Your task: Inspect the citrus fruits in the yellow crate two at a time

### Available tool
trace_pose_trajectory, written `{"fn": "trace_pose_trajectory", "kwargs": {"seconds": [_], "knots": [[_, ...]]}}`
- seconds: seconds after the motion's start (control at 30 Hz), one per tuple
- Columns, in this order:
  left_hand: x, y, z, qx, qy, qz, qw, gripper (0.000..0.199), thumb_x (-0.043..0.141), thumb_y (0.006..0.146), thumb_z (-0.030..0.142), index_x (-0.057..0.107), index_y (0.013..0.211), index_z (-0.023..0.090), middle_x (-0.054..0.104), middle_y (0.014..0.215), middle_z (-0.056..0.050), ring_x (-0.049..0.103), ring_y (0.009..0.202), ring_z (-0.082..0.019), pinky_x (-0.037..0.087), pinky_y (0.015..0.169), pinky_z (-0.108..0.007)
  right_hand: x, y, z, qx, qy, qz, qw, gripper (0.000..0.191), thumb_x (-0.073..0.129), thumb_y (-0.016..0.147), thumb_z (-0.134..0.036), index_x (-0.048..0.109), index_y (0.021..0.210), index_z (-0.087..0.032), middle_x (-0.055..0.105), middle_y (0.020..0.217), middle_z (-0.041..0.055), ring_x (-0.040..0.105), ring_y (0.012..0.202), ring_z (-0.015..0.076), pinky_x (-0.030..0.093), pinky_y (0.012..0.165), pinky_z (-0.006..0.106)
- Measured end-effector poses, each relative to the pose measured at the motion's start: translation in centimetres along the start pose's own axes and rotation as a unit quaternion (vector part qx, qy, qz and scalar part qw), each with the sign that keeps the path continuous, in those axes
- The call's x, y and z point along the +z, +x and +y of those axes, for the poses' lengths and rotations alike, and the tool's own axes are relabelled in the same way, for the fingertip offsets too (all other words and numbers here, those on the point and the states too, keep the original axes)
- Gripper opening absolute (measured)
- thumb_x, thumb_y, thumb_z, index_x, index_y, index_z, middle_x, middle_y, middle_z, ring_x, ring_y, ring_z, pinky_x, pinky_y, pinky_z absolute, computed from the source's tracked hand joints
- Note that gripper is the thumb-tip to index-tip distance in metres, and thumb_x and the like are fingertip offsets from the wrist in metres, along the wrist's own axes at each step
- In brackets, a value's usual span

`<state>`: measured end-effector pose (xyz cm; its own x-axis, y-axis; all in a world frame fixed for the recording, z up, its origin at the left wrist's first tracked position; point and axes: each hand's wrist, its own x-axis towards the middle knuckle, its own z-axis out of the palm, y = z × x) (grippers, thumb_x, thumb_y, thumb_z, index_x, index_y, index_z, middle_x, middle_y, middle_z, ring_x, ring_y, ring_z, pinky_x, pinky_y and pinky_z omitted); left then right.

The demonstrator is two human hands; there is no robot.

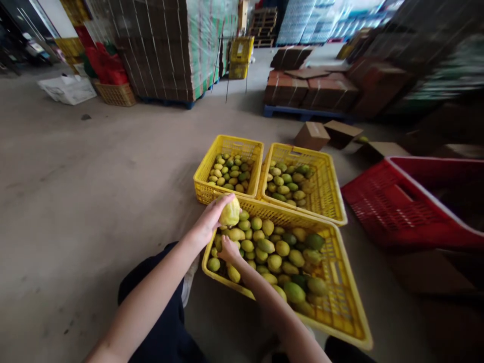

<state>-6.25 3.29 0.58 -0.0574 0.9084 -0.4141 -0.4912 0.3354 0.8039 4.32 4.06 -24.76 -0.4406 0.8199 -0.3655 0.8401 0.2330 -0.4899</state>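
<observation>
My left hand (212, 218) holds a yellow-green fruit (230, 212) above the left rim of the nearest yellow crate (351, 297). Just below it, my right hand (229, 249) reaches over the fruits at that crate's left end; its fingers look bent, and what they grip, if anything, is hidden. Many green and yellow fruits (274, 262) fill much of this crate. Behind it stand two smaller-looking yellow crates, one at the left (204, 189) and one at the right (333, 201), each with similar fruits inside.
A red crate (397, 212) stands to the right. Beyond the yellow crates lie small cardboard boxes (312, 135) and a pallet (283, 112) of brown cartons. A wrapped stack (159, 50) rises at the back left, beside a wicker basket (116, 94) and a white bag (68, 88).
</observation>
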Motion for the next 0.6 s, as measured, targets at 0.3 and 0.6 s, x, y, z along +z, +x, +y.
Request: {"fn": "trace_pose_trajectory", "kwargs": {"seconds": [0.3, 0.6], "knots": [[0.3, -0.5, -0.4, -0.064, -0.044, -0.036, 0.996, 0.031, 0.057, 0.083, 0.045, 0.060, 0.083, 0.014, 0.066, 0.063, -0.003, 0.060, 0.049, -0.012, 0.040, 0.042, -0.018, -13.4, -6.9, -1.6, -0.028, 0.158, 0.147, 0.976, 0.032, 0.068, 0.068, -0.035, 0.061, 0.091, -0.015, 0.068, 0.084, 0.0088, 0.064, 0.080, 0.0249, 0.049, 0.073, 0.036], [1.9, -1.8, -1.6, -0.031, -0.128, -0.099, 0.986, 0.034, 0.056, 0.082, 0.046, 0.061, 0.087, 0.013, 0.067, 0.070, -0.006, 0.062, 0.052, -0.014, 0.043, 0.041, -0.021, -20.2, -17.0, -3.2, -0.087, 0.556, 0.221, 0.797, 0.045, 0.082, 0.054, -0.036, 0.057, 0.088, -0.021, 0.066, 0.082, 0.0005, 0.062, 0.073, 0.0186, 0.050, 0.065, 0.031]]}}
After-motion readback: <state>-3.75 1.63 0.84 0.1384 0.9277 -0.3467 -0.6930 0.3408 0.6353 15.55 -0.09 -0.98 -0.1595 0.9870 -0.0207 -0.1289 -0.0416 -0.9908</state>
